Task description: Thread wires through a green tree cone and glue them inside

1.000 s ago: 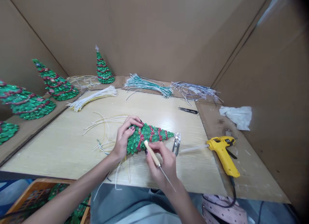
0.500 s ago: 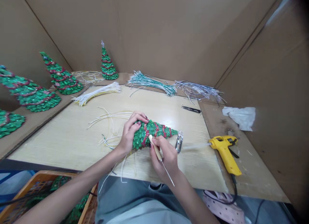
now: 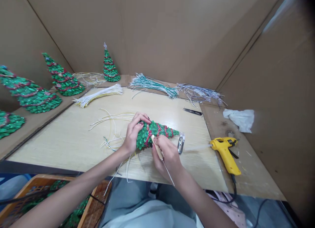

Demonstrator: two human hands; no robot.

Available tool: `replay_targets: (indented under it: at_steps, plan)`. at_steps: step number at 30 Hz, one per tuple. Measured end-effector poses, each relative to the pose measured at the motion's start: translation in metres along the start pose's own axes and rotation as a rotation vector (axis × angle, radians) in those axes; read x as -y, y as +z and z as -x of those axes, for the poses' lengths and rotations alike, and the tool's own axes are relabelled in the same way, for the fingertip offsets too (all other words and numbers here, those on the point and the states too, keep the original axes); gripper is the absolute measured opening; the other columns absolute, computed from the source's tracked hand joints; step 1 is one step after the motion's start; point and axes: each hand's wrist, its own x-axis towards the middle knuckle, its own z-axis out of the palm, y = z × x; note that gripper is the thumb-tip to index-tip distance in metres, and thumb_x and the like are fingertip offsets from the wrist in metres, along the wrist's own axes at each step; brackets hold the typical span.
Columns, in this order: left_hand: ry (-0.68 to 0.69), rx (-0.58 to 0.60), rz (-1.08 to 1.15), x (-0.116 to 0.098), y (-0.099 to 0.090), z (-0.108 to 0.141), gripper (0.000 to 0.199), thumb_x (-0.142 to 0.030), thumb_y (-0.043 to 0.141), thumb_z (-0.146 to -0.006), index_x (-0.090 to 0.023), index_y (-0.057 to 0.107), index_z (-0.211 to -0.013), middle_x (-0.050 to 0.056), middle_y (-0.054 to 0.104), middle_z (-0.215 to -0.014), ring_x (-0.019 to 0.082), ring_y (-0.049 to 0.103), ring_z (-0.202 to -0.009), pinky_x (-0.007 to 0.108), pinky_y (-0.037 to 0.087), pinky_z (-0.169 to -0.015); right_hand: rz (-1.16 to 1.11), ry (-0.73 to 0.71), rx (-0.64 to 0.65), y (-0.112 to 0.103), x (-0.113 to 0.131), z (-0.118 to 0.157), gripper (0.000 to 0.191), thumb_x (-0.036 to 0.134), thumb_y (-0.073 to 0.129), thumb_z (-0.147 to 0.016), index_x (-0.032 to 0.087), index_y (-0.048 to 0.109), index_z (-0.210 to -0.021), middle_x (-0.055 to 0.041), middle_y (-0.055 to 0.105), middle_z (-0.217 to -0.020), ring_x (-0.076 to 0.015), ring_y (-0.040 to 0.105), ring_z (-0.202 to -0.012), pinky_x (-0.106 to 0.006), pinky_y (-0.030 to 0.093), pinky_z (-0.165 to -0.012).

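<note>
A small green Christmas tree ornament (image 3: 157,129) with red garlands lies on its side on the table, its tip to the right. My left hand (image 3: 135,133) is closed round its wide base, thumb and fingers on the near and upper faces. In my right hand (image 3: 167,154) is an awl (image 3: 157,147) with a pale wooden handle; its thin metal shaft points back toward my wrist. The handle's rounded end and my fingertips are against the tree's near side. White and yellow wires (image 3: 113,144) trail from around the base. A metal snipping tool (image 3: 181,143) lies by the tip.
Upright trees (image 3: 110,68) stand at the back and left. Wire bundles (image 3: 154,85) lie along the rear edge. On the right are black thread snips (image 3: 192,112), a yellow glue gun (image 3: 225,154) and crumpled tissue (image 3: 240,119). An orange basket (image 3: 36,182) is below left. Cardboard walls surround the table.
The view has shifted slightly, so the right-hand objects appear further left. Both hands keep their hold on the tree and the awl, with hardly any other movement.
</note>
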Motion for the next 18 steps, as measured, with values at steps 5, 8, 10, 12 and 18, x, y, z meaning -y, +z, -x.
replay_targets:
  at_steps: [5,8,10,12,18]
  plan:
    - [-0.035,0.012,-0.003,0.002,0.000,-0.001,0.021,-0.026,0.044,-0.087,-0.019,0.064,-0.084,0.006,0.058,-0.096,0.024,0.055,-0.100,0.038,0.040,-0.095,-0.005,0.012,0.078,-0.007,-0.004,-0.003,0.014,0.009,0.045,-0.095,0.021,0.050,-0.092,-0.0020,0.054,-0.079,-0.0158,0.055,-0.074,-0.027,0.046,-0.069]
    - [-0.049,0.024,-0.012,0.004,-0.002,-0.002,0.021,-0.028,0.045,-0.088,-0.019,0.064,-0.084,0.006,0.058,-0.098,0.024,0.056,-0.101,0.039,0.041,-0.097,-0.009,0.046,0.060,-0.021,-0.009,-0.006,0.010,0.012,0.049,-0.095,0.021,0.054,-0.096,-0.0012,0.060,-0.081,-0.0141,0.060,-0.073,-0.024,0.049,-0.069]
    - [-0.044,0.033,-0.025,0.003,-0.004,-0.004,0.021,-0.028,0.045,-0.088,-0.020,0.064,-0.085,0.006,0.059,-0.099,0.025,0.056,-0.105,0.039,0.041,-0.099,-0.024,0.134,-0.022,-0.032,-0.014,-0.007,0.010,0.014,0.050,-0.096,0.021,0.055,-0.102,-0.0011,0.063,-0.083,-0.0130,0.063,-0.071,-0.023,0.050,-0.066]
    - [-0.046,0.048,-0.057,-0.003,-0.007,-0.005,0.021,-0.028,0.046,-0.090,-0.020,0.065,-0.090,0.007,0.060,-0.105,0.026,0.055,-0.113,0.040,0.039,-0.105,-0.084,0.286,-0.113,-0.043,-0.021,-0.005,0.011,0.017,0.052,-0.096,0.021,0.056,-0.105,-0.0021,0.066,-0.087,-0.0132,0.066,-0.074,-0.022,0.052,-0.065]
    - [0.010,0.033,-0.533,-0.036,-0.003,0.019,0.036,-0.026,0.059,-0.084,-0.023,0.058,-0.120,0.009,0.054,-0.130,0.029,0.047,-0.130,0.047,0.037,-0.112,-0.148,0.479,-0.229,-0.050,-0.034,0.012,0.011,0.020,0.056,-0.092,0.022,0.061,-0.102,-0.0014,0.069,-0.088,-0.0136,0.068,-0.078,-0.022,0.053,-0.068]
